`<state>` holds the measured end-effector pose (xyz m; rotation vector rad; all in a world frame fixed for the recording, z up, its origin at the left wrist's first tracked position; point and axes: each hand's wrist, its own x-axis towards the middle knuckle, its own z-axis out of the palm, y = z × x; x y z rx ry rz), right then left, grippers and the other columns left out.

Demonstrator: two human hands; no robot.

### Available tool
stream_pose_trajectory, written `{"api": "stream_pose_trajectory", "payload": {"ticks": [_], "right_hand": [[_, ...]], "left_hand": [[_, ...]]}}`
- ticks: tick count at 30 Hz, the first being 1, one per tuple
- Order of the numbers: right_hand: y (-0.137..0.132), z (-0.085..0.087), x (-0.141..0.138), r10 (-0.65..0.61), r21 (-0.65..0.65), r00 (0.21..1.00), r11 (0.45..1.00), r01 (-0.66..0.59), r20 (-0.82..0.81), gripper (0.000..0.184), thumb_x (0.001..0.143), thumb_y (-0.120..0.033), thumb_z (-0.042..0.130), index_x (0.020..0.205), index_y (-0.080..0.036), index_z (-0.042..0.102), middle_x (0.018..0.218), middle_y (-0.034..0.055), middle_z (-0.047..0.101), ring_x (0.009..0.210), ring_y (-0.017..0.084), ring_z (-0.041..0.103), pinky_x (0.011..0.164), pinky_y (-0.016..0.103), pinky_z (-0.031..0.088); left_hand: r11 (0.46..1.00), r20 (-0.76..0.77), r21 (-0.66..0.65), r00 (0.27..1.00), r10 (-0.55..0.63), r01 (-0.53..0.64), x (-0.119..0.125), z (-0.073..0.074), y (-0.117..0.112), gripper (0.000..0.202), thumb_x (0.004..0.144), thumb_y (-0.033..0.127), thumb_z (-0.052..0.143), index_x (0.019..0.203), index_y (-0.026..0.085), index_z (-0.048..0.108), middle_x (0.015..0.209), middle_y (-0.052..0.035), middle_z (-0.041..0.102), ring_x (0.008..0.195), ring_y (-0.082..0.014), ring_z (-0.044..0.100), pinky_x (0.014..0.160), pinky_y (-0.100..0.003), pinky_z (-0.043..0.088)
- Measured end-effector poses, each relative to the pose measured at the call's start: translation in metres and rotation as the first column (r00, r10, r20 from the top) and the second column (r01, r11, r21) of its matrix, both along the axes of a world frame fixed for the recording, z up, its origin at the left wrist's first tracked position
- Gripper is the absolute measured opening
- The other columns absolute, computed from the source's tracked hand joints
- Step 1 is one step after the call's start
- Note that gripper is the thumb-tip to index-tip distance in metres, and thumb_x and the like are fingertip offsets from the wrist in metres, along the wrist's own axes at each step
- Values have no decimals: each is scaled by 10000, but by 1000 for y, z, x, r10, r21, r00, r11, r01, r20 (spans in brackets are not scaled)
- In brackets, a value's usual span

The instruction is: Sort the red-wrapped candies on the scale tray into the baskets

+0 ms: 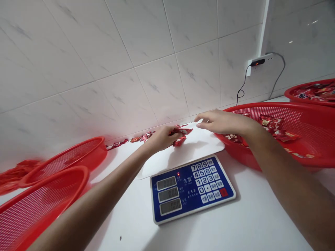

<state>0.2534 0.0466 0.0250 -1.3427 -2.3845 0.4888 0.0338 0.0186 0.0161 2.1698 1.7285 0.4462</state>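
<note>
Over the white pan (pixel 199 148) of a digital weighing scale (pixel 192 188), my left hand (pixel 165 137) is closed on a red wrapped packet (pixel 186 131). Another red packet (pixel 179 141) shows just below that hand; I cannot tell whether it is held or lies on the pan. My right hand (pixel 219 121) is open above the pan's right side, its fingers apart and holding nothing, beside a red basket (pixel 309 118). Several red packets (pixel 272 125) lie in this basket. The scale's display is lit, its digits hard to read.
Two red baskets (pixel 86 150) stand at the left, near a heap of red material (pixel 18 172). More wrapped packets (pixel 117 143) lie along the tiled wall. At the back right is another basket of packets (pixel 318 92). A plug with a cable (pixel 258 62) is on the wall.
</note>
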Motion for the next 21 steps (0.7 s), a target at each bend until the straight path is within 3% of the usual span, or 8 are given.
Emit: {"api": "stream_pose_trajectory", "payload": {"ticks": [3, 5, 9, 13, 18, 21], "right_hand": [[-2, 3, 2, -31, 5, 999, 1000, 31, 13, 438, 937, -411, 457, 1305, -222, 601, 1302, 79, 616, 1081, 240, 613, 856, 328, 465], [-3, 5, 3, -36, 16, 999, 999, 36, 8, 439, 937, -418, 456, 1305, -225, 600, 1303, 77, 615, 1091, 240, 609, 852, 323, 464], [-2, 4, 4, 0, 24, 1000, 1000, 0, -2, 431, 935, -414, 458, 1289, -222, 610, 1306, 75, 612, 1116, 233, 596, 852, 312, 462], [-2, 1, 4, 15, 8, 1000, 1000, -15, 3, 451, 924, -422, 466, 1303, -218, 601, 1301, 87, 612, 1089, 234, 606, 827, 311, 467], [-5, 3, 4, 23, 10, 1000, 1000, -23, 7, 460, 922, -419, 464, 1306, -205, 600, 1324, 93, 598, 1116, 239, 595, 846, 310, 462], [-5, 4, 4, 35, -2, 999, 999, -35, 5, 452, 921, -425, 461, 1294, -216, 608, 1315, 95, 602, 1095, 244, 604, 838, 321, 468]], "left_hand": [[999, -70, 37, 997, 21, -18, 5, -9, 6, 223, 837, 305, 556, 862, 179, 738, 660, -19, 647, 534, -120, 505, 492, -243, 330], [998, -106, 62, 994, 29, -23, 5, -16, 8, 192, 812, 269, 566, 815, 175, 733, 726, -37, 690, 617, -145, 559, 553, -257, 365], [994, -127, 103, 991, 38, -25, 5, -27, 6, 224, 796, 216, 549, 904, 178, 742, 781, -44, 712, 659, -160, 573, 591, -270, 380], [995, -97, 97, 994, 45, -35, 6, -29, 6, 296, 816, 213, 522, 1014, 205, 741, 797, -30, 721, 639, -155, 576, 581, -267, 396], [988, -31, 148, 999, 36, -31, 2, -34, 6, 231, 787, 208, 561, 936, 181, 734, 900, -63, 733, 737, -179, 618, 626, -281, 442], [985, 46, 164, 998, 51, -58, -9, -25, -4, 225, 805, 266, 560, 929, 165, 717, 845, -78, 724, 680, -165, 624, 580, -261, 473]]}}
